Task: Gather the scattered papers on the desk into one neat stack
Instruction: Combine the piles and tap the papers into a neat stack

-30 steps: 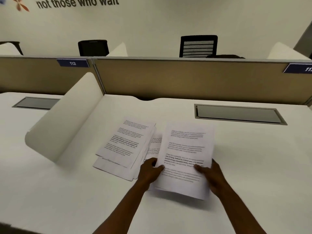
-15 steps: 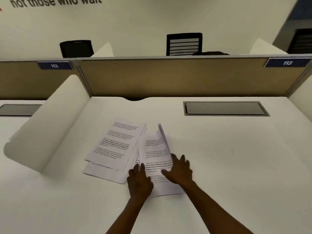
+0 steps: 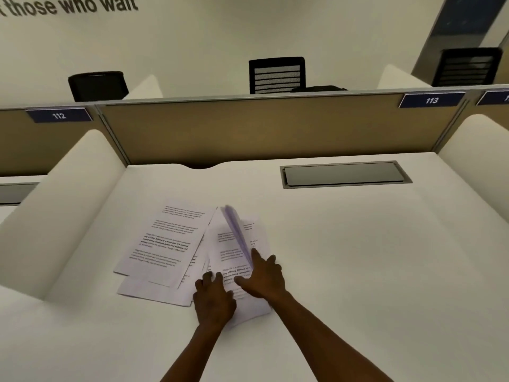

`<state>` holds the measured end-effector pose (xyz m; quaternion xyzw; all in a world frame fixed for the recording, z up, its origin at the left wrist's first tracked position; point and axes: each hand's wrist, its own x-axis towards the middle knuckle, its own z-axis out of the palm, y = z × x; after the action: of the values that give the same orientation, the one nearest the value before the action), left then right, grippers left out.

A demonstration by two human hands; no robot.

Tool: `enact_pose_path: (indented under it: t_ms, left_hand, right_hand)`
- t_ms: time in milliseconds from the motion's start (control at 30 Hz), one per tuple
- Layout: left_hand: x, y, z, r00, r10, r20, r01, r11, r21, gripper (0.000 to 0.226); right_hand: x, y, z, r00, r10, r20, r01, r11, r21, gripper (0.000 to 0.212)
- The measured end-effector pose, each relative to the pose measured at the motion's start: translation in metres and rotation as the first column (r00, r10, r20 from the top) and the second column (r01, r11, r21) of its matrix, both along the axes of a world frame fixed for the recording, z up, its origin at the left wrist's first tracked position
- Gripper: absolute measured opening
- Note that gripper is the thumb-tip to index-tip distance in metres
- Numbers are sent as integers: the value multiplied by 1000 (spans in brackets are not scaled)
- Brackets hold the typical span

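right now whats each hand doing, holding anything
left hand: open, pressed flat on the near sheets, gripping nothing.
right hand: open, fingers spread on the same sheets, beside a blurred raised page.

A second earlier, both hands held a printed sheet flat and lifted near the right side of the scattered papers. The left hand (image 3: 213,300) then moved off the sheet's left edge and settled palm-down on its lower part, pressing it to the counter (image 3: 358,257). The right hand (image 3: 263,275) shifted from the sheet's right edge inward, its fingers (image 3: 256,256) spread against a raised, blurred page (image 3: 237,232) that stood nearly on edge. The held sheet (image 3: 234,271) came down beside the left pile (image 3: 165,244), overlapping its right edge. The camera also swung right, bringing the 113 label (image 3: 431,100) and a third chair (image 3: 468,66) into view.
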<state>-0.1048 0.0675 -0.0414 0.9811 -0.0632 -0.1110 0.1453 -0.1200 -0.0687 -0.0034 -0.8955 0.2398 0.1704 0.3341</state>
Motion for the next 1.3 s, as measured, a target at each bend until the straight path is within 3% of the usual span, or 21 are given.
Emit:
enact_pose_path:
  t_ms: [100, 167, 233, 300, 333, 500, 600, 700, 800, 1033, 1200, 1300]
  left_hand:
    - [-1, 0, 0, 1000, 17, -12, -17, 999, -27, 64]
    - [-2, 1, -1, 1000, 19, -12, -19, 999, -37, 65]
    - [-2, 2, -2, 1000, 16, -10, -16, 999, -41, 65]
    - [-2, 3, -2, 1000, 13, -12, -13, 999, -43, 64]
    - [-2, 4, -1, 1000, 10, -11, -10, 999, -43, 64]
    - [0, 10, -1, 999, -39, -19, 38, 998, -46, 67]
    - [7, 18, 1, 998, -41, -39, 36, 992, -124, 67]
    - [24, 31, 8, 999, 41, 22, -34, 967, -252, 61]
    - [52, 58, 12, 982, 169, 87, -134, 942, -309, 58]
    - [125, 140, 7, 953, 300, 39, -294, 950, -107, 84]
    - [152, 160, 3, 964, 222, -146, -222, 975, 20, 105]
    - [149, 156, 1, 973, 182, -140, -182, 983, 14, 104]
  right_hand:
    - [7, -13, -1, 981, -173, 83, 145, 952, 269, 104]
    - [10, -22, 4, 943, -323, 77, 241, 826, 510, 93]
    - [14, -31, 8, 913, -407, 0, 284, 637, 717, 72]
    - [18, -36, 14, 911, -406, -67, 285, 506, 814, 65]
    - [21, -39, 14, 917, -393, -74, 278, 494, 824, 65]
    - [29, -60, 4, 890, -452, -66, 327, 528, 783, 70]
    - [21, -68, 9, 914, -404, -28, 298, 623, 723, 29]
    - [13, -81, 10, 954, -299, -19, 230, 689, 687, 36]
    - [7, -97, 7, 955, -294, -50, 243, 672, 700, 42]
    - [-3, -117, -10, 880, -474, -26, 372, 655, 657, 50]
    - [-3, -103, -12, 880, -476, 2, 349, 648, 677, 61]
    - [-4, -95, 0, 880, -467, 81, 302, 684, 664, 70]
